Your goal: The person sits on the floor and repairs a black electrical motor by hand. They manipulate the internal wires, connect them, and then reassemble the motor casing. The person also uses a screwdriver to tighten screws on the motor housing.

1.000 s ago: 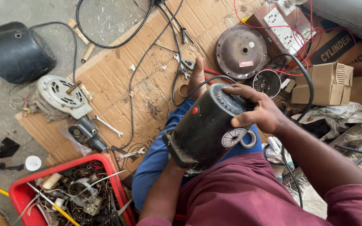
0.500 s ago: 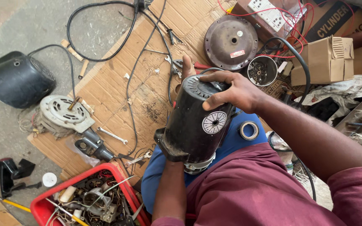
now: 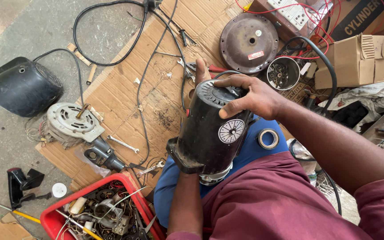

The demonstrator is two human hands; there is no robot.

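**Heavy motor balanced on a lap**

The black motor housing [image 3: 210,133] rests tilted on the person's lap, over the cardboard sheet [image 3: 125,89] on the floor. It looks heavy and smooth, so it could slide off the thigh, since only a top grip steadies it. The right hand [image 3: 250,95] clamps its ribbed end cap, fingers [image 3: 234,108] curled tight. The left hand [image 3: 201,73] sits mostly hidden behind it; its grip cannot be told. The housing is dusty, with a round white sticker. A tape roll [image 3: 268,138] lies just beside it.
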